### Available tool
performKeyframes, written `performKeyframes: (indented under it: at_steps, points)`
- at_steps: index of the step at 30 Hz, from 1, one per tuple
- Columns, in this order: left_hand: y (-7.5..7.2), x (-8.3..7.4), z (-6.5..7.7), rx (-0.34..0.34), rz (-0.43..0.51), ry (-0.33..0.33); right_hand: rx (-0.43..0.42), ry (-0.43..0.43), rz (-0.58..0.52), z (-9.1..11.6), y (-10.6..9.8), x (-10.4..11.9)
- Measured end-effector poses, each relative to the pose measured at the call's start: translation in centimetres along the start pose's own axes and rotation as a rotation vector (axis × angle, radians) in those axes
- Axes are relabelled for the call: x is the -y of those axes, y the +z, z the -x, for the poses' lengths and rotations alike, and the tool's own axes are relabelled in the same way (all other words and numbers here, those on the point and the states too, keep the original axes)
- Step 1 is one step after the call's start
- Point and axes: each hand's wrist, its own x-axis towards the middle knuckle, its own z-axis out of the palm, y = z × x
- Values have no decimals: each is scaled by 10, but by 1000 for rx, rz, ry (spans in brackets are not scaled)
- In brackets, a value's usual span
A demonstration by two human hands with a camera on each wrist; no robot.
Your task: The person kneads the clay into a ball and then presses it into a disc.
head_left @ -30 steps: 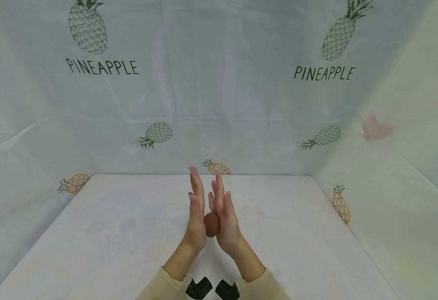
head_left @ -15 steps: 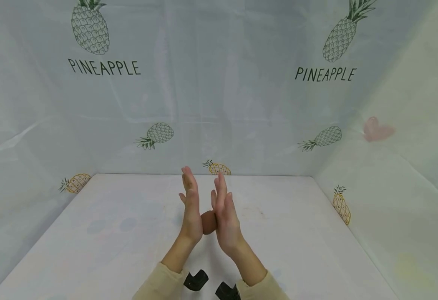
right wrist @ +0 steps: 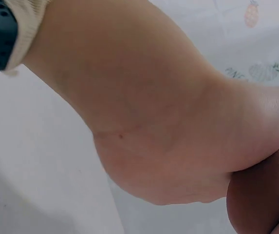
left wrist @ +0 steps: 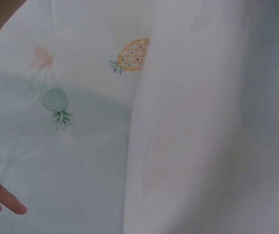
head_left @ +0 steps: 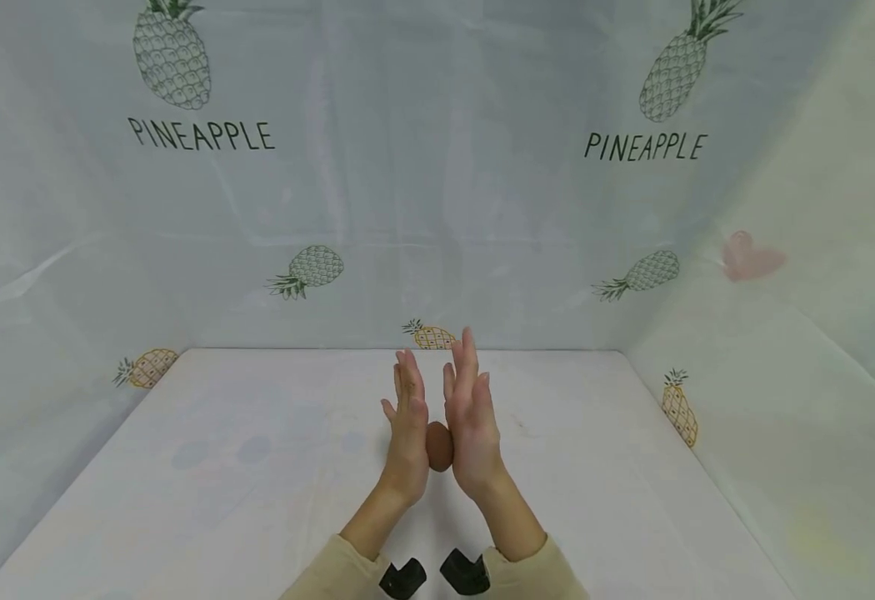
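Note:
A small brown ball of modelling clay sits between my two upright palms, above the white table. On its left side, my left hand presses with fingers straight and pointing away. My right hand presses from the other side, fingers also extended and reaching slightly farther forward. The right wrist view shows the heel of the right hand against the clay ball, which has a faint crease on its surface. Only a few fingers show at the lower left of the left wrist view; the clay is out of sight there.
The white tabletop spreads around the hands. Pale sheeting printed with pineapples hangs behind it and along both sides. Dark wrist-worn devices stick out from the cream sleeves.
Both hands and the clay have shifted right. Over the last half second the right hand has slid forward and the left hand back, while the clay stays between the palms.

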Motion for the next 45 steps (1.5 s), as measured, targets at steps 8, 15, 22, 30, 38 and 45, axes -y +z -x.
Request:
performKeyframes:
  at_steps: [8, 15, 22, 30, 38, 45]
  points:
    - [7, -6, 11, 90, 115, 50, -59, 12, 1, -4, -9, 0]
    - [8, -12, 15, 121, 198, 69, -116, 16, -36, -7, -14, -10]
    - [2, -28, 11, 106, 341, 37, -84, 46, -21, -6, -10, -24]
    - [-1, -36, 8, 95, 395, -5, -124, 31, 46, -6, -10, -30]
    - [-12, -37, 2, 3, 388, 57, -51, 46, 148, -4, -2, -40]
    - [-25, -36, -6, -60, 382, 68, 26, 72, 154, -1, 9, -44]
